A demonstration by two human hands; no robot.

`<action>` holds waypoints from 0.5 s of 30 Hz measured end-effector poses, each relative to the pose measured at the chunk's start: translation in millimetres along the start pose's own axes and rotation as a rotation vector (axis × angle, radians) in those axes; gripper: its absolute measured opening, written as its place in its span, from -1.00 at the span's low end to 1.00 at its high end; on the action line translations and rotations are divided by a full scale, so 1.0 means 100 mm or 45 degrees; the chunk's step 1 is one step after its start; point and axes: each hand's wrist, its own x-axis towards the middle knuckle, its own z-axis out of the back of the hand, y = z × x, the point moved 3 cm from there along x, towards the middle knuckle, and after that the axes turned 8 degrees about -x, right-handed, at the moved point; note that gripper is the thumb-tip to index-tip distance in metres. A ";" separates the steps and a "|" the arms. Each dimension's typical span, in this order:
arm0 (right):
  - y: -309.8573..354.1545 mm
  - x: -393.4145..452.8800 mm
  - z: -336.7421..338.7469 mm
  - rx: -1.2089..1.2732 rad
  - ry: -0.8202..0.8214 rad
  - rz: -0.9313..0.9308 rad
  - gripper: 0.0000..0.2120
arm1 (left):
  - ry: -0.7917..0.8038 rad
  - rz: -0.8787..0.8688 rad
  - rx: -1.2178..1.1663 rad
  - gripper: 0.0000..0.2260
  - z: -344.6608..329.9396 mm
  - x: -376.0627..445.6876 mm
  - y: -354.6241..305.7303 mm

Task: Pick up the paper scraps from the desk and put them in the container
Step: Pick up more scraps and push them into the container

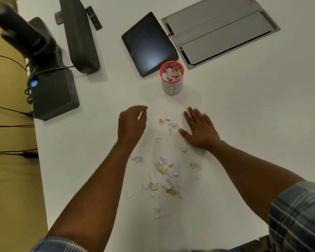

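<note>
White counter (244, 124) with a grey cable hatch (220, 30) set into it, a dark tablet (147, 44) beside that, black boxy gear (55, 95) at the left edge, yellowish floor (9, 179) below.

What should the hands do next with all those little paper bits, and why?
Probably the left hand, curled and seeming to pinch something pale, should go to the pink-rimmed container and drop it in. The container already holds scraps, while many paper scraps lie on the desk. The right hand rests flat.
</note>
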 end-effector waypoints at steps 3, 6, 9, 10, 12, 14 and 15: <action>-0.03 -0.02 0.13 0.183 0.048 -0.019 -0.31 | -0.019 0.079 0.068 -0.80 0.13 -0.53 0.20; 0.02 -0.26 0.16 0.340 -0.137 -0.160 -0.43 | -0.025 0.215 0.114 -0.76 0.28 -1.06 0.43; 0.11 -0.66 0.07 0.331 -0.272 -0.207 -0.46 | -0.027 0.412 0.145 -0.70 0.41 -1.58 0.68; 0.12 -0.78 0.02 0.319 -0.256 -0.218 -0.45 | -0.025 0.470 0.159 -0.68 0.45 -1.73 0.75; 0.15 -1.01 -0.10 0.294 -0.170 -0.240 -0.41 | -0.014 0.575 0.203 -0.64 0.49 -2.01 0.89; 0.21 -1.20 -0.21 0.255 -0.098 -0.209 -0.38 | 0.005 0.660 0.240 -0.59 0.50 -2.26 0.97; 0.25 -1.28 -0.25 0.236 -0.077 -0.173 -0.39 | 0.038 0.683 0.255 -0.56 0.48 -2.35 0.99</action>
